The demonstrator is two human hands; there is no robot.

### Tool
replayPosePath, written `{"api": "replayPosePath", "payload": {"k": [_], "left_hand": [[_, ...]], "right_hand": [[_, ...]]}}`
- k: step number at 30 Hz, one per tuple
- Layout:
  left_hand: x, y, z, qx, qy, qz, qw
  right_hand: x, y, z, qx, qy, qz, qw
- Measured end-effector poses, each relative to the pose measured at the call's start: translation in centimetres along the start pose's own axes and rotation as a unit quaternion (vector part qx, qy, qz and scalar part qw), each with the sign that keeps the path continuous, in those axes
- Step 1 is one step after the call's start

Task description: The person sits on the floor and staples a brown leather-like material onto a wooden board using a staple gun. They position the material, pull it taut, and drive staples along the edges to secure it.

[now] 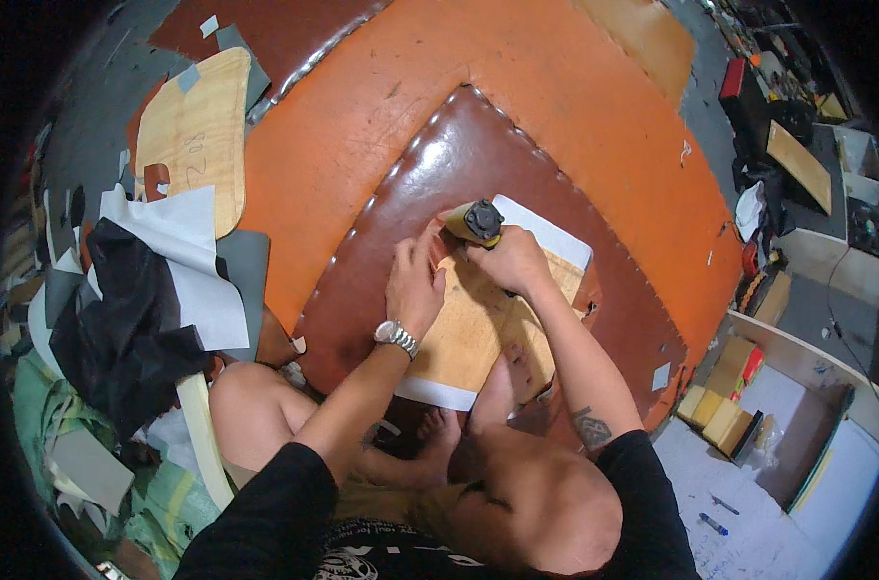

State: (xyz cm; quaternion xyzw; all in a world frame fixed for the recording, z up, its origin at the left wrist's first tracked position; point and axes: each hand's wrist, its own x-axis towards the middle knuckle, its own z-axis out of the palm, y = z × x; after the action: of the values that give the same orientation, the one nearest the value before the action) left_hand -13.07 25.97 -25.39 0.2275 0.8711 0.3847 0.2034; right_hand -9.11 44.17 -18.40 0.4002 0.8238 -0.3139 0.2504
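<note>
My right hand [517,259] is wrapped round a black and yellow staple gun [482,220], held at the far edge of a plywood board [464,333]. Brown leatherette [436,235] is folded over that edge beside the tool. With fingers stretched out, my left hand [416,288] lies flat on the board's left part and the folded material. White padding [546,230] shows along the far right edge, and a white strip [435,394] along the near one. My bare foot [496,396] rests on the board. The staple gun's nose is hidden.
Under the board lies a brown padded sheet [439,164] on orange material [362,135]. Another wooden panel [196,145] lies at the far left. Black cloth [120,319] and white sheets are heaped on the left. At right, an open compartment [797,425] holds small boxes [725,416].
</note>
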Motion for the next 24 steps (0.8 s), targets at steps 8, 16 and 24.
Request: {"api": "replayPosePath", "payload": {"k": [8,16,24], "left_hand": [[0.2,-0.6,2.9,-0.008,0.065,-0.089,0.994],[-0.5,-1.0,3.2,0.032,0.17,0.004,0.985],[-1.4,1.3,2.7,-0.149,0.055,-0.008,0.987]], "right_hand": [[-0.2,0.9,0.7,0.02,0.014,-0.025,0.999],[0.0,1.2,0.6,0.024,0.007,-0.019,0.999],[-0.1,1.3,0.6,0.029,0.006,-0.021,0.999]]}}
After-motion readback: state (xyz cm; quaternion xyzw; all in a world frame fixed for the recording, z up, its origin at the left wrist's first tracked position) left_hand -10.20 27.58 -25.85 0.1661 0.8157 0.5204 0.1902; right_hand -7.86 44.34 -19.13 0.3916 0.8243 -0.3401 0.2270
